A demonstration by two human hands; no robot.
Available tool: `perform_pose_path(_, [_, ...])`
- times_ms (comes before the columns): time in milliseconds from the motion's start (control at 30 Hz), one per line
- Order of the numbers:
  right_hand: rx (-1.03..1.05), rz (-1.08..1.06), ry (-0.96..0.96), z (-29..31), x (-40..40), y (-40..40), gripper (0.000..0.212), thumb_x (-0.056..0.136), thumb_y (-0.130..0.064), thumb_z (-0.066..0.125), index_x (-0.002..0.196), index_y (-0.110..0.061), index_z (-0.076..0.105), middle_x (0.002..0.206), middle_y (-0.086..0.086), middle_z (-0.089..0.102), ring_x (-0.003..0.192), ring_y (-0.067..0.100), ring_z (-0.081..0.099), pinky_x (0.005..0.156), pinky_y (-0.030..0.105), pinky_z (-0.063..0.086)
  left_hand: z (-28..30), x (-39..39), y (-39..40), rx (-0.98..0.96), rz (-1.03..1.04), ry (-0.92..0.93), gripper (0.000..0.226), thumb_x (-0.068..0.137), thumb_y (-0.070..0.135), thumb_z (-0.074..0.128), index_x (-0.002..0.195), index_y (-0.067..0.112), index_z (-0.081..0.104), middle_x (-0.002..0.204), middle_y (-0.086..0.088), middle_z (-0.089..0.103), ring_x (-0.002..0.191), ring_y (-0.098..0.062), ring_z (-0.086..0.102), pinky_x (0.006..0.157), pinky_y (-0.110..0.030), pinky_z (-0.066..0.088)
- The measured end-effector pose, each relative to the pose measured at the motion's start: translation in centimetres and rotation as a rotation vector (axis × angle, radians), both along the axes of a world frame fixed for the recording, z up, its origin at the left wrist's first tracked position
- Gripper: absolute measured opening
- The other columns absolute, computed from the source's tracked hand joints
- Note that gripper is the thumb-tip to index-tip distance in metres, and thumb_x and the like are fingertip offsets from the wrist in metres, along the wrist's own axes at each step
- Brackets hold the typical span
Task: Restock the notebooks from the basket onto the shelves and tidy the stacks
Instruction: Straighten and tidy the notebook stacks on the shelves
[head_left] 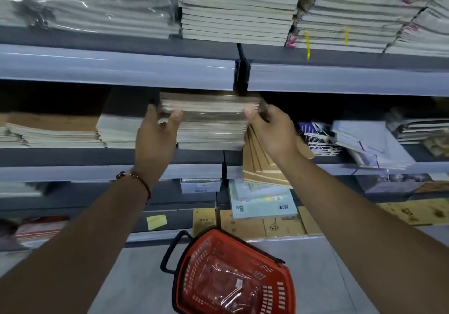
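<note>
A plastic-wrapped pack of notebooks (210, 103) lies on top of a notebook stack (211, 133) on the middle shelf (109, 172). My left hand (158, 135) grips the pack's left end, thumb on its front edge. My right hand (272, 131) grips its right end, thumb on the front corner. On the floor below stands the red basket (233, 272), holding clear wrapped items. Several brown notebooks (260, 165) lean tilted against the stack's right side.
Tall notebook stacks (238, 9) fill the upper shelf. Lower stacks (53, 131) lie left of my hands, and slumped notebooks (371, 141) lie to the right. Pale blue pads (262, 202) and brown boxes (284, 226) sit on the lower shelves. The grey floor (328, 277) surrounds the basket.
</note>
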State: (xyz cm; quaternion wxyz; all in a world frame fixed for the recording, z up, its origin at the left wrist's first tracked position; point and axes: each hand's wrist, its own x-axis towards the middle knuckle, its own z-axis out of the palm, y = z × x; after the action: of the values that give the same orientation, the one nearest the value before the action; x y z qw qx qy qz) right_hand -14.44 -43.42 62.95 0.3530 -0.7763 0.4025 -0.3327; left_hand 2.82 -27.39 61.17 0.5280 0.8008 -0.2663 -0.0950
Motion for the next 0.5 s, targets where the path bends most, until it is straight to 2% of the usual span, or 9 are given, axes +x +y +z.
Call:
perform_pose_path(33, [-0.05, 0.023, 0.103, -0.1, -0.5, -0.1, 0.042, 0.093, -0.052, 0.06, 0.112, -0.015, 0.065, 0.102, -0.004, 0.07, 0.094, 0.011, 0.064, 0.074, 0.025, 0.047, -0.7, -0.3, 0.7, 0.074, -0.01, -0.031, 0.076, 0.094, 0.065, 0.046, 0.151, 0.017, 0.035, 0.137, 0.001, 0.057, 0.111, -0.015, 0.062, 0.085, -0.018, 0.048])
perform_pose_path(67, [-0.109, 0.048, 0.247, -0.3, -1.1, -0.2, 0.052, 0.095, -0.053, 0.056, 0.126, -0.012, 0.058, 0.119, 0.004, 0.067, 0.108, 0.019, 0.061, 0.08, 0.028, 0.045, -1.5, -0.7, 1.4, 0.184, -0.027, -0.097, 0.079, 0.096, 0.064, 0.042, 0.156, 0.016, 0.025, 0.148, -0.006, 0.048, 0.126, -0.024, 0.055, 0.096, -0.029, 0.046])
perform_pose_path(100, [-0.155, 0.068, 0.412, -0.7, -1.9, -0.2, 0.065, 0.096, -0.055, 0.051, 0.141, -0.008, 0.046, 0.139, 0.012, 0.055, 0.127, 0.026, 0.051, 0.094, 0.031, 0.043, -2.2, -1.5, 2.1, 0.312, -0.061, -0.177, 0.076, 0.098, 0.061, 0.039, 0.158, 0.017, 0.02, 0.156, -0.01, 0.038, 0.137, -0.028, 0.043, 0.105, -0.038, 0.041])
perform_pose_path(133, [-0.182, 0.089, 0.576, -1.2, -2.9, -0.3, 0.076, 0.098, -0.057, 0.045, 0.152, -0.006, 0.029, 0.156, 0.015, 0.036, 0.143, 0.028, 0.034, 0.111, 0.035, 0.033, -2.9, -2.3, 2.6, 0.419, -0.123, -0.26, 0.072, 0.1, 0.058, 0.036, 0.158, 0.019, 0.019, 0.161, -0.011, 0.028, 0.144, -0.03, 0.033, 0.111, -0.043, 0.036])
perform_pose_path(167, [-0.208, 0.11, 0.731, -1.7, -4.0, -0.2, 0.083, 0.099, -0.06, 0.038, 0.157, -0.007, 0.013, 0.164, 0.014, 0.017, 0.151, 0.029, 0.016, 0.122, 0.039, 0.017, -3.4, -3.1, 2.9, 0.489, -0.209, -0.336, 0.068, 0.101, 0.056, 0.034, 0.158, 0.023, 0.019, 0.163, -0.011, 0.021, 0.148, -0.031, 0.026, 0.114, -0.046, 0.031])
perform_pose_path(200, [-0.241, 0.13, 0.87, -2.3, -5.4, -0.2, 0.085, 0.099, -0.062, 0.032, 0.159, -0.009, 0.004, 0.166, 0.013, 0.005, 0.153, 0.03, 0.004, 0.124, 0.041, 0.005, -3.4, -4.0, 3.0, 0.541, -0.294, -0.425, 0.067, 0.101, 0.056, 0.033, 0.159, 0.026, 0.018, 0.165, -0.011, 0.017, 0.149, -0.032, 0.022, 0.117, -0.047, 0.026])
perform_pose_path(267, [-0.317, 0.186, 1.074, -3.2, -8.3, 0.1, 0.085, 0.098, -0.067, 0.024, 0.159, -0.013, -0.001, 0.167, 0.011, -0.005, 0.153, 0.031, -0.007, 0.124, 0.046, -0.003, -3.8, -5.3, 2.3, 0.629, -0.44, -0.626, 0.07, 0.098, 0.06, 0.029, 0.159, 0.028, 0.015, 0.165, -0.014, 0.014, 0.15, -0.036, 0.018, 0.12, -0.049, 0.02])
perform_pose_path(367, [-0.342, 0.287, 1.171, -3.6, -11.9, 0.9, 0.083, 0.098, -0.067, 0.024, 0.159, -0.018, -0.003, 0.167, 0.008, -0.006, 0.153, 0.03, -0.009, 0.124, 0.045, -0.004, -3.7, -7.4, 0.9, 0.712, -0.591, -0.836, 0.077, 0.094, 0.066, 0.022, 0.159, 0.026, 0.01, 0.164, -0.017, 0.012, 0.149, -0.04, 0.018, 0.12, -0.053, 0.017])
perform_pose_path(500, [-0.306, 0.283, 1.079, -4.0, -14.5, 0.2, 0.085, 0.095, -0.071, 0.028, 0.159, -0.024, -0.001, 0.167, 0.004, -0.003, 0.153, 0.027, -0.007, 0.124, 0.042, -0.004, -3.7, -9.8, -1.6, 0.721, -0.701, -0.864, 0.078, 0.096, 0.066, 0.032, 0.159, 0.029, 0.005, 0.166, -0.014, 0.003, 0.151, -0.036, 0.013, 0.12, -0.048, 0.015])
